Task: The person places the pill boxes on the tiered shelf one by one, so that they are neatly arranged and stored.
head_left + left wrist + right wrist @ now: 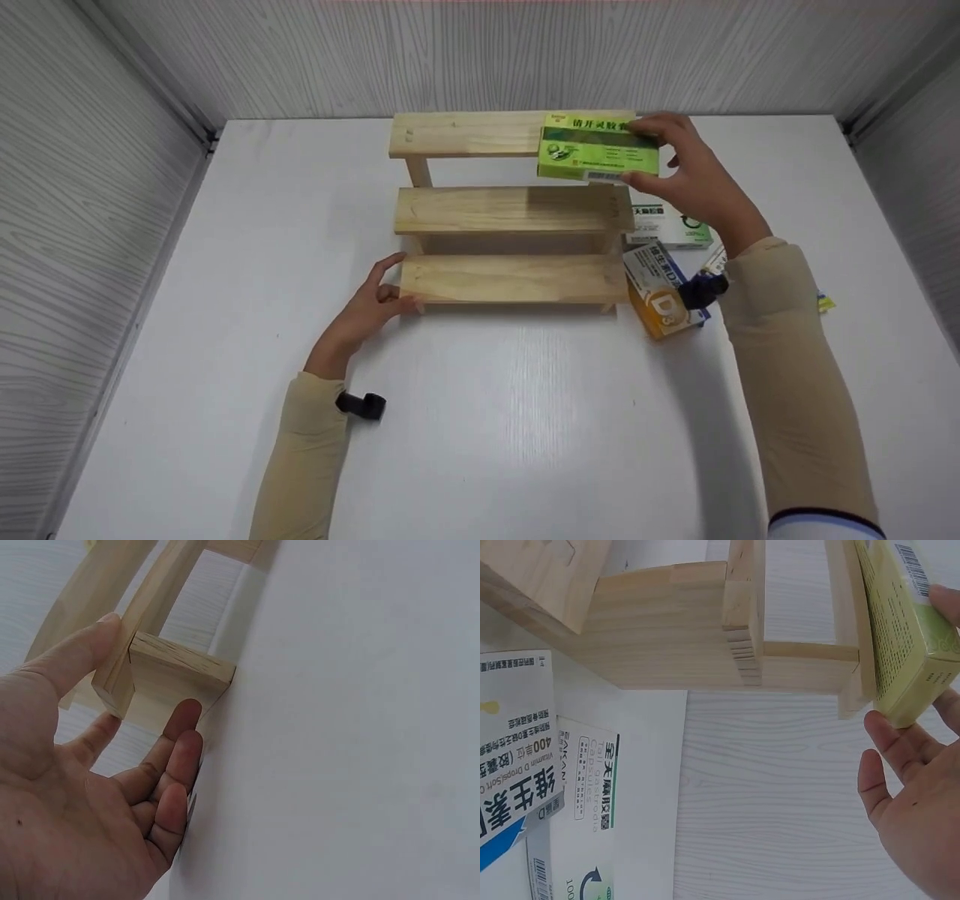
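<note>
Upper right of centre, the right hand (694, 169) grips the green box (596, 154) by its end, against or just above the top board (465, 135); I can't tell. I'd square it level while the left hand (369, 309), centre-left, pinches the bottom board (510, 279) steady.

Free tabletop (487, 420) before the wooden rack (510, 279), medicine boxes (660, 289) crowding its right side
</note>
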Available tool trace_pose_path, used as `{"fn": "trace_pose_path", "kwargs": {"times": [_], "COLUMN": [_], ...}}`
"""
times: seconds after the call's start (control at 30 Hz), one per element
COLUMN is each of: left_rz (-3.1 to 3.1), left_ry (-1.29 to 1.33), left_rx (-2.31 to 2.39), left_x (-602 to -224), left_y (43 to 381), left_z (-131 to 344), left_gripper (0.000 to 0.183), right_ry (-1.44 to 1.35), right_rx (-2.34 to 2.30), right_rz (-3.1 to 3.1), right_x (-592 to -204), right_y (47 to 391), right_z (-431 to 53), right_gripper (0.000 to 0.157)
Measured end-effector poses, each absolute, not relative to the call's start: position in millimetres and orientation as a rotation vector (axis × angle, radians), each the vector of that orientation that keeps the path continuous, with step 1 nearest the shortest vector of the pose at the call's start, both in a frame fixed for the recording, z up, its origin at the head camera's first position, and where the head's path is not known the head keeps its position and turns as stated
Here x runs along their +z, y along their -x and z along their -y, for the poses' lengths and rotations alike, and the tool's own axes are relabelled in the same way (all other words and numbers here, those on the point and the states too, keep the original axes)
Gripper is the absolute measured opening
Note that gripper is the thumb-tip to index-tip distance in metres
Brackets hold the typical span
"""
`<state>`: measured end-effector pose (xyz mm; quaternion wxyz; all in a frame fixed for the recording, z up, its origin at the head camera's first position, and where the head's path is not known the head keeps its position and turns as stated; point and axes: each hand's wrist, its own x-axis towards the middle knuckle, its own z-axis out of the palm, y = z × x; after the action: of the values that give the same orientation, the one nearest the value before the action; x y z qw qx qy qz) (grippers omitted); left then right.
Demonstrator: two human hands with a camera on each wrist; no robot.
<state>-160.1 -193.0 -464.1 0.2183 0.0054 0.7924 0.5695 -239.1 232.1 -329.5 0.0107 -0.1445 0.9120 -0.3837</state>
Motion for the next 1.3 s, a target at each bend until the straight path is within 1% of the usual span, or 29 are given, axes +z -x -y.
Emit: {"fn": "trace_pose_path", "kwargs": {"times": [0.17, 0.33, 0.5, 0.73, 0.93, 1.17, 1.3], "left_rz": [-2.189, -2.178, -2.198, -2.244, -2.247, -2.239, -2.206], "left_ry": [-0.015, -0.019, -0.028, -0.010, -0.006, -0.039, -0.036], "left_rx": [1.583, 1.600, 1.597, 1.542, 1.547, 1.569, 1.597], "left_x": [-465.7, -467.2, -467.9, -466.9, -467.0, -466.3, -468.4], "left_y": [158.3, 157.0, 157.9, 159.5, 160.3, 160.9, 160.1], "left_z": [192.4, 191.5, 191.4, 194.3, 195.6, 193.3, 194.1], "left_gripper": [0.077, 0.080, 0.083, 0.082, 0.081, 0.080, 0.080], "right_ry": [0.440, 0.450, 0.450, 0.426, 0.478, 0.512, 0.513], "right_rx": [-1.177, -1.087, -1.089, -1.255, -1.179, -1.155, -1.168], "right_rz": [-2.816, -2.803, -2.818, -2.844, -2.854, -2.872, -2.879], "right_x": [-325.9, -323.2, -324.1, -329.7, -334.6, -340.2, -341.6], "right_y": [241.6, 243.4, 238.8, 230.8, 233.2, 231.5, 230.8], "right_z": [-228.1, -228.8, -234.5, -245.5, -238.5, -233.2, -232.4], "right_gripper": [0.064, 0.068, 0.070, 0.065, 0.063, 0.051, 0.047]}}
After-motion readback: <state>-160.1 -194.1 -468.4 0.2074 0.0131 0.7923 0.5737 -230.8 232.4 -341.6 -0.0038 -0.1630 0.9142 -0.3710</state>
